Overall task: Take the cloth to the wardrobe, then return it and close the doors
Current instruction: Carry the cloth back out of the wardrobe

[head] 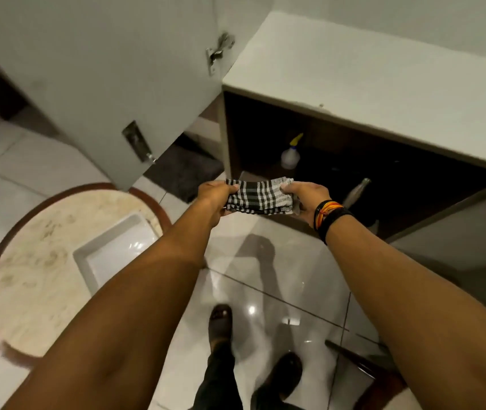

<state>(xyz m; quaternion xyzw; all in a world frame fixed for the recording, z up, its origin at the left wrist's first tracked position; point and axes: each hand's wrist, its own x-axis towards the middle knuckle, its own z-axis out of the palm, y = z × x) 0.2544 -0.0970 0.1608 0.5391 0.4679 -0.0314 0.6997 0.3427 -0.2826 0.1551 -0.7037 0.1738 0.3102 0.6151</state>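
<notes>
The cloth (258,196) is checked in black, white and grey. The wardrobe (383,84) has a pale grey-white top and a dark brown inside; its open door (102,84) is pale grey. A clear spray bottle (290,155) has a yellow nozzle. The wristbands (329,216) are black, orange and yellow. The floor (280,276) is glossy white tile. The round worktop (37,261) is cream marble with a brown rim.

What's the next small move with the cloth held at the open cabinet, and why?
Probably ease the folded checked cloth forward into the dark open compartment. Both hands, left hand and right hand, grip its ends just in front of the opening, and the door is swung wide, so nothing blocks the way.
</notes>
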